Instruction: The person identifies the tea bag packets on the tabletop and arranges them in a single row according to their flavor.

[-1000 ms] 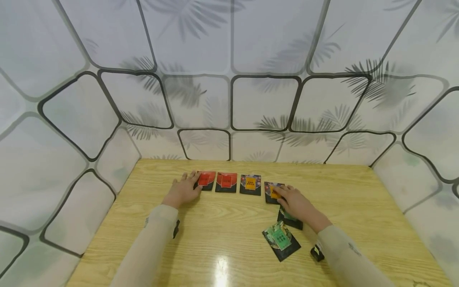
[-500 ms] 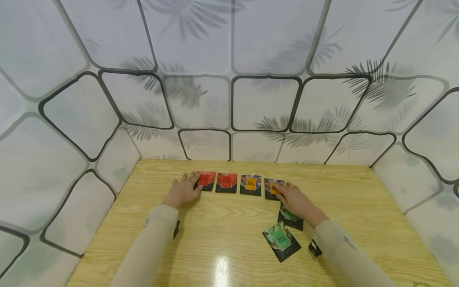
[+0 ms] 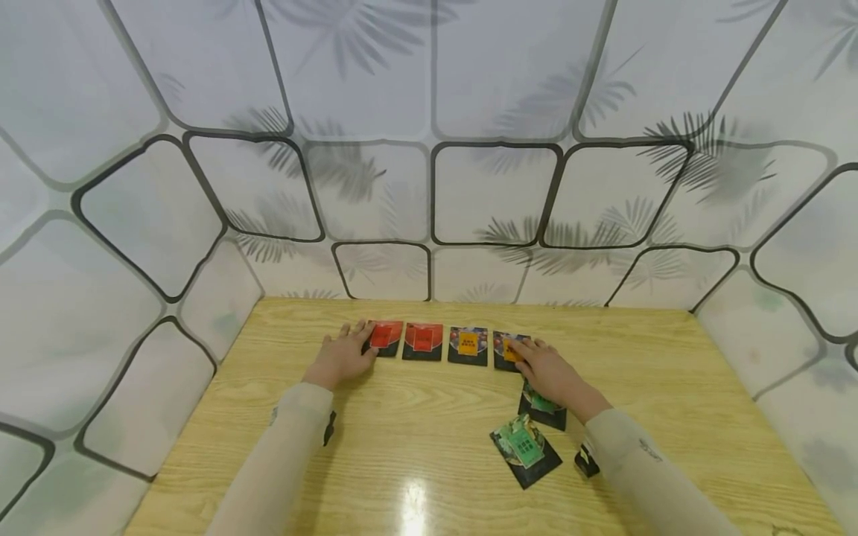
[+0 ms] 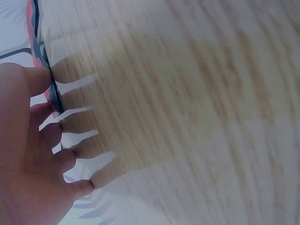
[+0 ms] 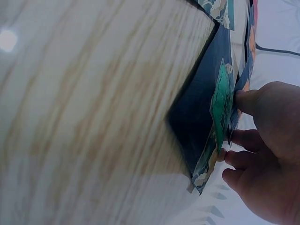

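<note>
1. Red packet [image 3: 385, 339], leftmost of four in a row: we saw its left side under the fingertips of the left hand [image 3: 347, 356], whose fingers were spread wide, the thumb near the packet's lower corner.
2. We found the right hand [image 3: 551, 376] with its fingers reaching out onto the right orange-labelled packet [image 3: 503, 353] at the row's other end, the thumb apart from the fingers and at the near edge.
3. Between them, the second red packet [image 3: 423, 341] and the left orange-labelled packet [image 3: 468, 345] lay flat on the wood-grained table [image 3: 415, 417], with narrow gaps.
4. Crowding the right hand was the upper green-labelled packet [image 3: 543, 409], partly under it; just below, the lower green-labelled packet [image 3: 526, 450] lay askew. We could not tell whether those two touched.
5. Behind the table we saw a patterned wall [image 3: 496, 193].
6. The right fingers hid part of the orange label, and the left fingers covered the first red packet's edge. Both sleeves [image 3: 643, 461] ran out of the head view, and we could not make out the small black object [image 3: 586, 461] by the right cuff. The left wrist view gave us only a thin sliver of red packet.
</note>
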`<state>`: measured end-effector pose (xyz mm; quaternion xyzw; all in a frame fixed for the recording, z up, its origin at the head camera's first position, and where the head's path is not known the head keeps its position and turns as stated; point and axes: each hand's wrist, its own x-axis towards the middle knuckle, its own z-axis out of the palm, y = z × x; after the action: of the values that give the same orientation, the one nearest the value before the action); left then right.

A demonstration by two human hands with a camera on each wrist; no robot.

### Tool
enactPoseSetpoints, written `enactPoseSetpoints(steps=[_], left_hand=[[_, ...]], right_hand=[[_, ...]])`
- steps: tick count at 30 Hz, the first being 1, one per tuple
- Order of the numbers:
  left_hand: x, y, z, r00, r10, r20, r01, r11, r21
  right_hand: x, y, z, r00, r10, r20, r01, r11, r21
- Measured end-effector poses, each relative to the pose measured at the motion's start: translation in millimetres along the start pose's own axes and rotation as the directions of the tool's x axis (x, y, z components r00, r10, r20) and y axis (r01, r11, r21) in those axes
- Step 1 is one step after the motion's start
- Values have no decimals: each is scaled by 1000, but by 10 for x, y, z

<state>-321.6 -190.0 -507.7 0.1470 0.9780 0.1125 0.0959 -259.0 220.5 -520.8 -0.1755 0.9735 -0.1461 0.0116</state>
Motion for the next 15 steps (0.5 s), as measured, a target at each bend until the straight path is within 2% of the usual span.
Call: enactPoseSetpoints(steps=[10,15], left_hand=[[11,-17,11,1000,4,-10,-4,1000,5],[4,-8,13,1000,7,-7,-7,1000,7]], right_hand=[[4,25,15,1000,-7,-5,7,1000,8],[-17,75,26,999,3,-36,-1,999,53]])
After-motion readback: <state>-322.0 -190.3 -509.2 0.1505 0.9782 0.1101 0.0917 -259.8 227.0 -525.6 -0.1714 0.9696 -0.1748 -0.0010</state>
